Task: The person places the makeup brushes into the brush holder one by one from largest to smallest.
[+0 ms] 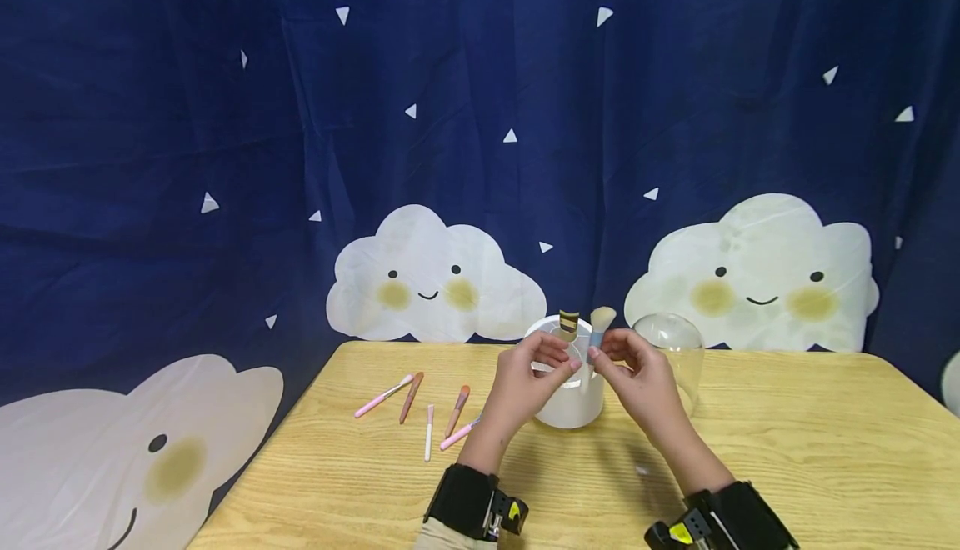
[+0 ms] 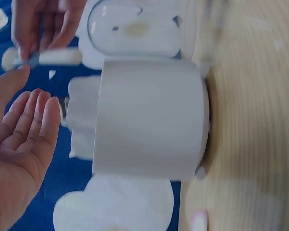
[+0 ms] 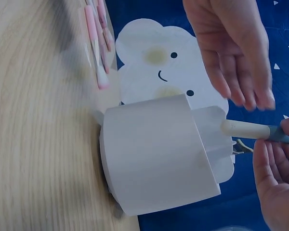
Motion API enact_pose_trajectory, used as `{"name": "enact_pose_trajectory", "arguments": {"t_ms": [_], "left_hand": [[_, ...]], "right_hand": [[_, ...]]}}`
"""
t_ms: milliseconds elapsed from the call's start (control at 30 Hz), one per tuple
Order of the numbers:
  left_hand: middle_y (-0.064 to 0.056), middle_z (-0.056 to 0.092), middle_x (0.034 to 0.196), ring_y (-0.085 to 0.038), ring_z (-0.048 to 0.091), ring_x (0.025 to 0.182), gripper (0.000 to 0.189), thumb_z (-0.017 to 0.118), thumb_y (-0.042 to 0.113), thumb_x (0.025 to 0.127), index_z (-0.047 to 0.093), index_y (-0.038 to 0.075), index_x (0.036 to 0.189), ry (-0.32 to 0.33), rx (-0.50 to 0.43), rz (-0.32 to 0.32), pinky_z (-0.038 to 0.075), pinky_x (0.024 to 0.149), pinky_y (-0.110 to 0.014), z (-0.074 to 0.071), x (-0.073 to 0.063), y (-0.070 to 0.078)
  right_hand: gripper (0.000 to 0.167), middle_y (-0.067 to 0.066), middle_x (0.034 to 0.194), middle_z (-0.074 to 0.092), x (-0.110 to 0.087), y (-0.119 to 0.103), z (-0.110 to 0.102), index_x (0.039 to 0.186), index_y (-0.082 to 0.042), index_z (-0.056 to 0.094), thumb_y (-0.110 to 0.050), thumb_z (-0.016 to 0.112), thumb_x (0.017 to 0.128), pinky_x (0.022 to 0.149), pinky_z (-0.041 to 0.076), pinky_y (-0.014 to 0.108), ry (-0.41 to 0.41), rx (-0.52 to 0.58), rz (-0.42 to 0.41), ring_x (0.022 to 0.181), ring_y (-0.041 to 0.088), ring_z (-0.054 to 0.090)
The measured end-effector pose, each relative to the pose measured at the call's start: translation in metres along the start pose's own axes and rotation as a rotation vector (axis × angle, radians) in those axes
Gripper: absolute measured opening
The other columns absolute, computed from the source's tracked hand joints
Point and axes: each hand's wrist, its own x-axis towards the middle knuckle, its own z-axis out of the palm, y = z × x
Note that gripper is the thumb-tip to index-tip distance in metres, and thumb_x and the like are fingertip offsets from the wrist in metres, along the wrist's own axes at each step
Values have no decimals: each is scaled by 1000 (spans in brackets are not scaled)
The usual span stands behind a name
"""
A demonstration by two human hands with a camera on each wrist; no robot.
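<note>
My right hand (image 1: 637, 375) pinches a makeup brush (image 1: 602, 321) with pale bristles, a blue ferrule and a cream handle. The brush stands upright, bristles up, over the right side of a white round holder (image 1: 570, 408). In the right wrist view the end of the handle (image 3: 238, 128) hangs beside the holder's rim. My left hand (image 1: 525, 375) is raised in front of the holder, its fingers extended and nothing gripped. Its thumb is close to the brush in the left wrist view. A dark and gold item (image 1: 569, 322) sticks up from the holder, whose inside is partly hidden by the hands.
Left of the holder lie several brushes on the wooden table (image 1: 300, 483), among them a pink-handled brush (image 1: 382, 397), a brown brush (image 1: 457, 411) and a short white-handled brush (image 1: 429, 433). A clear dome (image 1: 678, 350) stands right of the holder, before a blue curtain (image 1: 465, 158).
</note>
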Motion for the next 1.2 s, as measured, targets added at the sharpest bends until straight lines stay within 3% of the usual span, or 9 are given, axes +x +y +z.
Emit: {"name": "enact_pose_trajectory", "arguments": {"t_ms": [233,333,467,567,700,867,1067,1200], "left_hand": [[-7,72,95,-19,69,89,18,77,12,90,69,3,103,211,78,-86,58,72,-25,-15,3,-15],[-13,71,100,-28,69,94,20,76,7,88,68,-1,104,232,121,-137,60,76,-32,-17,2,-23],[-16,68,116,-35,66,106,24,75,9,90,67,1,111,148,191,-173,59,83,-42,-17,-1,-32],[-18,67,122,-37,63,112,24,73,10,91,69,3,114,68,257,-128,57,86,-46,-17,-2,-38],[-22,66,127,-40,59,123,24,71,13,94,72,2,114,-13,332,-71,50,100,-52,-17,-3,-41],[-28,54,143,-45,48,136,22,69,22,97,74,6,111,-106,353,-84,40,111,-57,-18,-4,-41],[-17,45,155,-35,46,140,12,71,22,96,70,11,95,-154,343,-76,39,114,-49,-17,-4,-42],[-18,43,156,-35,45,141,12,71,22,96,68,11,93,-156,345,-78,39,114,-49,-17,-4,-42]], "right_hand": [[24,13,98,64,3,1,-6,111,10,62,-6,69,96,75,56,17,38,23,6,84,3,64],[23,16,99,64,3,0,-8,111,10,62,-7,69,96,74,56,17,44,17,-5,84,3,64],[24,19,100,64,3,-1,-9,112,10,62,-7,69,97,75,56,17,43,10,-8,84,3,63],[24,20,101,64,3,-1,-9,112,10,61,-7,68,97,75,56,17,42,9,-4,85,3,63],[25,21,102,64,3,-1,-9,113,9,62,-8,69,97,75,56,16,40,-2,-4,85,3,63],[26,19,103,64,4,0,-10,113,10,61,-8,69,96,76,56,17,43,4,1,86,2,63],[26,18,102,63,4,1,-12,113,10,60,-7,70,96,76,56,17,45,17,-1,87,2,63],[26,19,104,63,3,0,-12,114,10,60,-8,69,96,77,56,16,42,16,-11,88,2,63]]}}
